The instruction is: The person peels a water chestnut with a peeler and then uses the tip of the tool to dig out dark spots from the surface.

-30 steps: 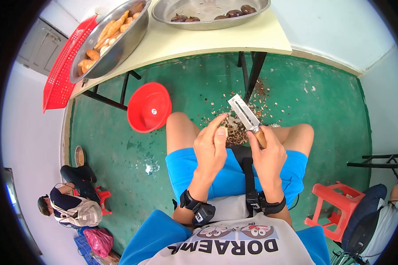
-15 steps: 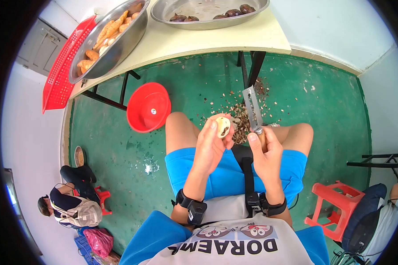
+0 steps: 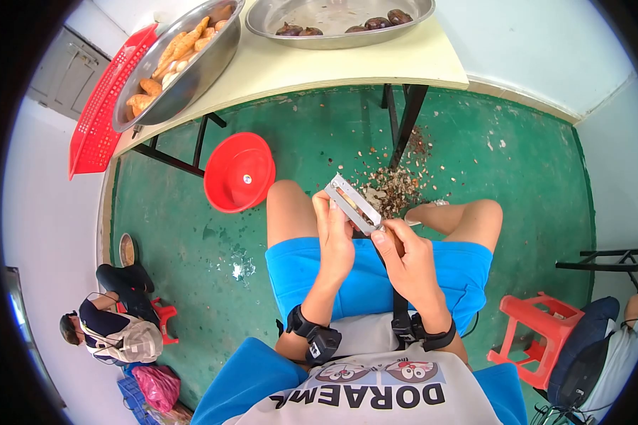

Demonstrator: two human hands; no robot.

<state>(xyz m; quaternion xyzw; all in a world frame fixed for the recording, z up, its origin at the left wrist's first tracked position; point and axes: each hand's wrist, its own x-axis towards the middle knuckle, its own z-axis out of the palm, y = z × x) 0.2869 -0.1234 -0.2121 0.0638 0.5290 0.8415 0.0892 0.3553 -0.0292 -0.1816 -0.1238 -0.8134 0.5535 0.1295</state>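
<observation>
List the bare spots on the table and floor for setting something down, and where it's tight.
Table: bare cream strip along the near edge, in front of the two steel bowls. Floor: open green patch between the red basin and the left knee, another right of the peel pile. Crowded: between the knees, where the left hand and right hand work the peeler.

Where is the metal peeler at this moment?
In the head view the peeler is near the centre, held in the right hand, its blade against the left hand, above the knees and the peel scraps.

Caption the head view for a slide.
Seated person's right hand draws a peeler across something in the left hand.
</observation>
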